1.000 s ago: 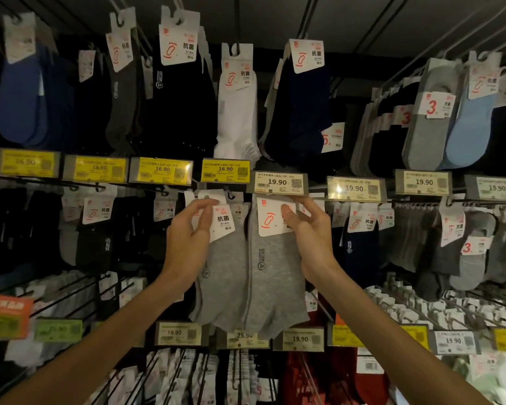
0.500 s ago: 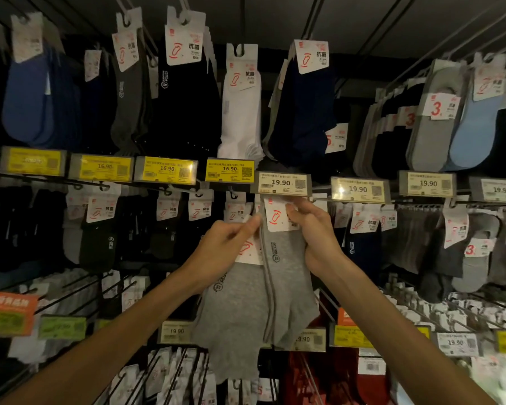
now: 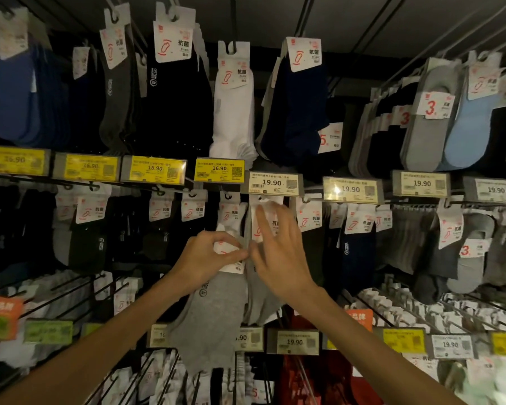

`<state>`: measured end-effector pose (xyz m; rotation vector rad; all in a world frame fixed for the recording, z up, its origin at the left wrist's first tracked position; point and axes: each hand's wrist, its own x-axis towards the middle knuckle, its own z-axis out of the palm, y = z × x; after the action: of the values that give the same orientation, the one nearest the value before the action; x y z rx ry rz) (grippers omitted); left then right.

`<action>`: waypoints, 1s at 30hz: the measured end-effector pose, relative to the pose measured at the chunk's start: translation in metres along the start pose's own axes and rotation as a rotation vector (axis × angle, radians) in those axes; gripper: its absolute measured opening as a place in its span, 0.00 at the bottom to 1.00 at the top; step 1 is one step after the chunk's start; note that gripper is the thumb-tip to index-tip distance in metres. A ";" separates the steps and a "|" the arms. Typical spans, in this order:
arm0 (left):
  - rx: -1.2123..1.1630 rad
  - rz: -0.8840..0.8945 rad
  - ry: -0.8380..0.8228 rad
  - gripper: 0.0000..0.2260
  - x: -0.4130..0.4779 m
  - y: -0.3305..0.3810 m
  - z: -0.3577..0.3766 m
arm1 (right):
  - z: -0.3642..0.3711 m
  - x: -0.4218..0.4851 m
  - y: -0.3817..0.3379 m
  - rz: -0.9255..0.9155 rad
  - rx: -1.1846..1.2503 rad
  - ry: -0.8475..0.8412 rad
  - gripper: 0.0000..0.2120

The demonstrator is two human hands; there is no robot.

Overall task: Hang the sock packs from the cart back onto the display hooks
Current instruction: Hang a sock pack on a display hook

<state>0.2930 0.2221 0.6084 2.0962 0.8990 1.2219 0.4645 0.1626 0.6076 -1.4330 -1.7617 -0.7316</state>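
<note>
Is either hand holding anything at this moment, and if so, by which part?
The left hand pinches a grey sock pack by its white header card. The right hand is open, fingers spread, gripping nothing.

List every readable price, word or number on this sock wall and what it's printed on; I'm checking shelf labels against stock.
"16.90": yellow price tags, upper rail, left.
"19.90": white price tag above the hands, plus the tags along the rail to its right.
"19.90": lower-rail price tag.
"抗菌": header card on the black socks.
"3": card on the grey socks.
Small print, barcodes and the orange signs are too blurred to read.
</note>
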 end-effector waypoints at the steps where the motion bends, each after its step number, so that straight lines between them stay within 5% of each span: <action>1: -0.014 -0.010 0.021 0.10 -0.001 -0.004 -0.002 | 0.005 -0.002 0.001 -0.015 -0.050 -0.032 0.31; 7: -0.007 0.001 0.205 0.08 -0.004 -0.009 -0.020 | 0.028 0.007 0.015 0.003 -0.169 -0.072 0.31; 21: -0.101 -0.051 0.198 0.09 -0.006 -0.005 -0.018 | 0.093 0.046 0.043 0.051 -0.221 -0.221 0.34; 30: -0.144 -0.060 0.197 0.09 -0.004 -0.010 -0.013 | 0.118 0.070 0.085 0.101 -0.177 -0.482 0.37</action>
<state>0.2771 0.2270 0.6042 1.8472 0.9229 1.4359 0.5180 0.3146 0.5970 -1.9264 -1.9963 -0.5257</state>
